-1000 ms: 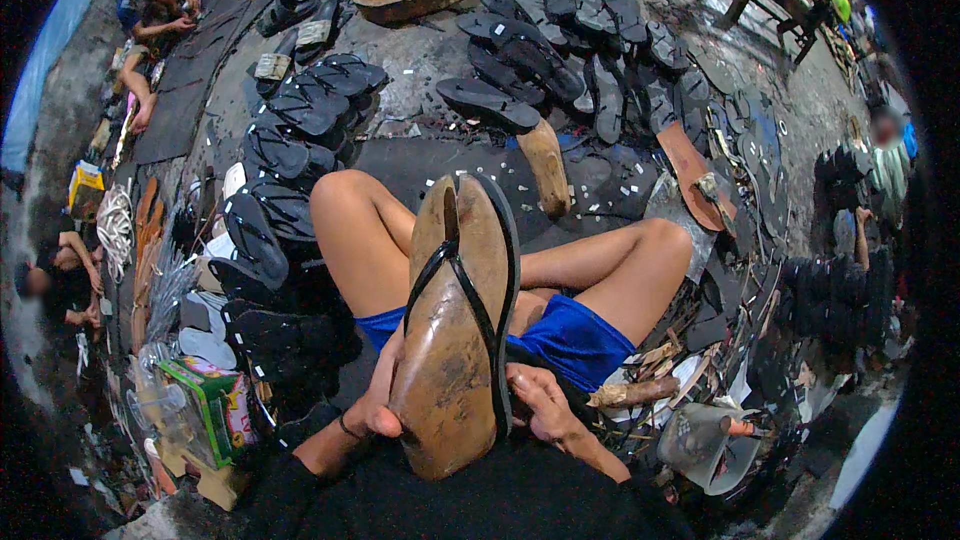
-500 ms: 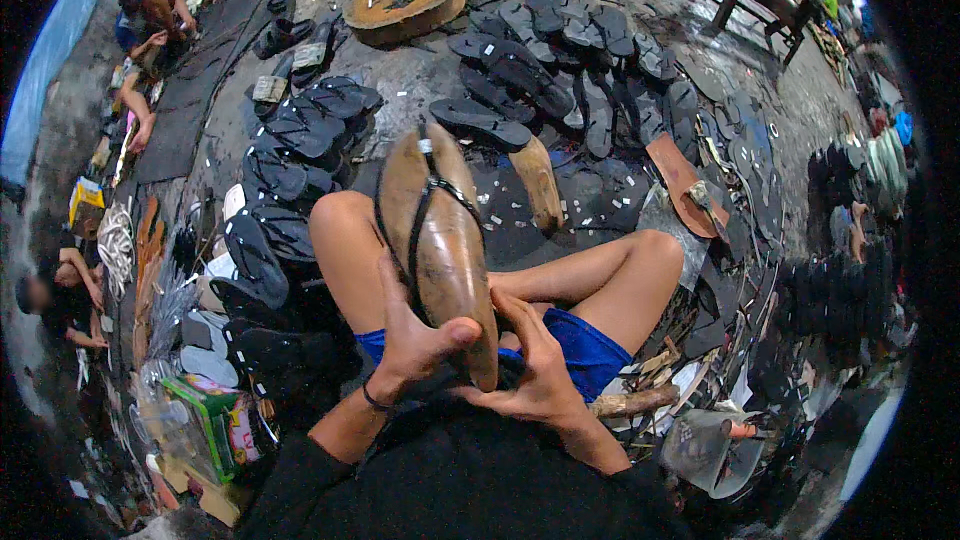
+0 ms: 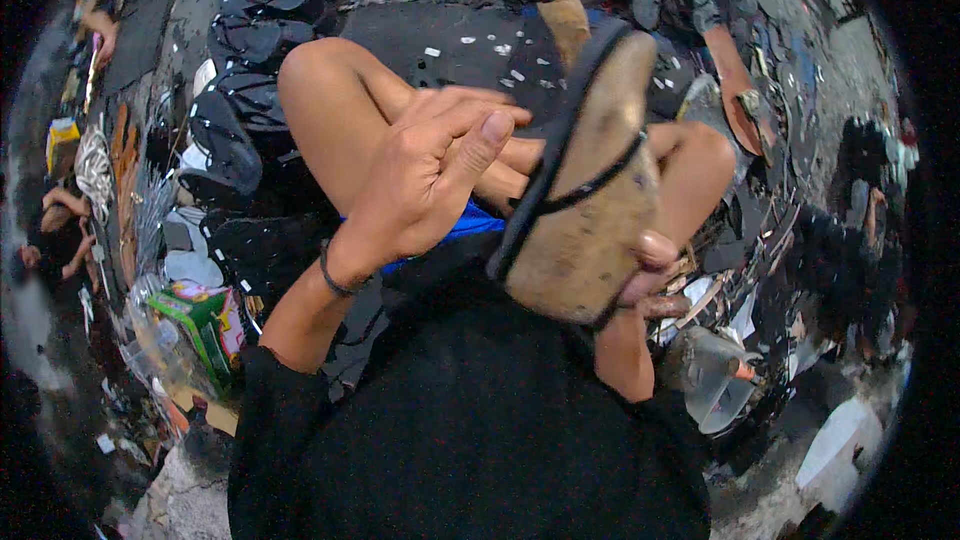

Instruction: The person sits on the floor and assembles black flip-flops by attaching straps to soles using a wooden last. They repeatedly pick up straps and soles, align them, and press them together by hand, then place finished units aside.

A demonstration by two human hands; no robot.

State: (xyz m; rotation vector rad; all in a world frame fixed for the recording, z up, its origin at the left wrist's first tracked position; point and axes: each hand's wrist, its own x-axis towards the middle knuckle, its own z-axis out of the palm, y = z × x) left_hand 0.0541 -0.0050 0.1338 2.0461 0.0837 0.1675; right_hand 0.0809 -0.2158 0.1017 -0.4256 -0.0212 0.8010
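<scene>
Tub (image 3: 712, 398) with orange piece (image 3: 744, 371) at mouth; right fingers (image 3: 657, 248) hold wooden last (image 3: 585, 265) with sandal (image 3: 552, 162), left fingers (image 3: 455, 106) outstretched

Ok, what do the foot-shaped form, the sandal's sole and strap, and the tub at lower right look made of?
Foot-shaped form: likely wood, worn smooth, from its mottled brown surface.
Sole: probably rubber or foam, from its dull black edge.
Strap: black, perhaps rubber or plastic from its smooth look; blur leaves it open.
Tub: probably cloudy plastic, from its translucent wall.
</scene>
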